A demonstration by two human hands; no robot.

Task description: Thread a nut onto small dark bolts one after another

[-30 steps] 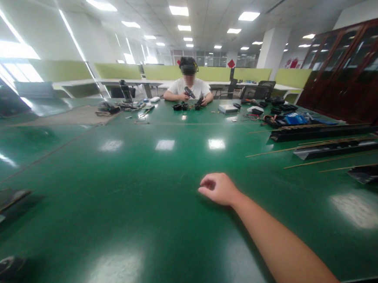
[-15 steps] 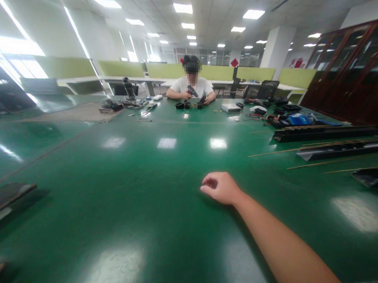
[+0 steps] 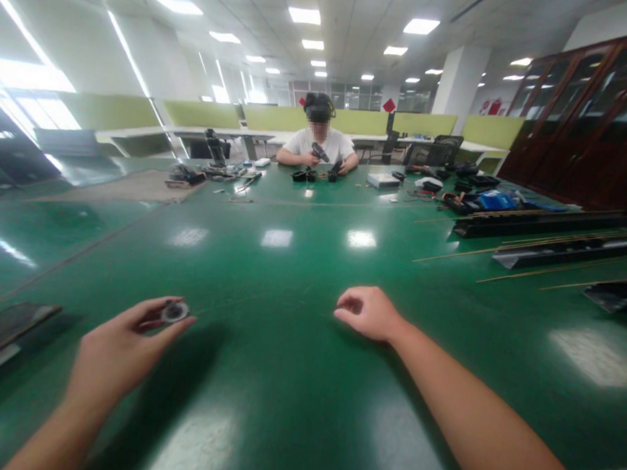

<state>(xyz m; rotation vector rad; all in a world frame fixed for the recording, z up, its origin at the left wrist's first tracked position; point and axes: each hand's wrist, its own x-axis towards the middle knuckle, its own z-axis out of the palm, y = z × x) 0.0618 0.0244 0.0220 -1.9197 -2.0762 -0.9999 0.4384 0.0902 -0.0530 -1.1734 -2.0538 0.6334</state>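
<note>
My left hand is raised above the green table. Pinched between its thumb and fingers is a small round part, a grey ring with a dark centre; I cannot make out its exact kind. A shadow falls on the tabletop to the right of that hand. My right hand rests on the table right of the middle, fingers loosely curled and the thumb near the index finger. Nothing shows inside the curl.
A dark flat panel lies at the left edge. Black metal channels and thin rods lie on the right. Across the table sits a person holding a power drill, amid scattered tools and parts.
My left hand has come up from the lower left corner toward the table's middle, bringing the round part into view. My right hand has stayed in place.
</note>
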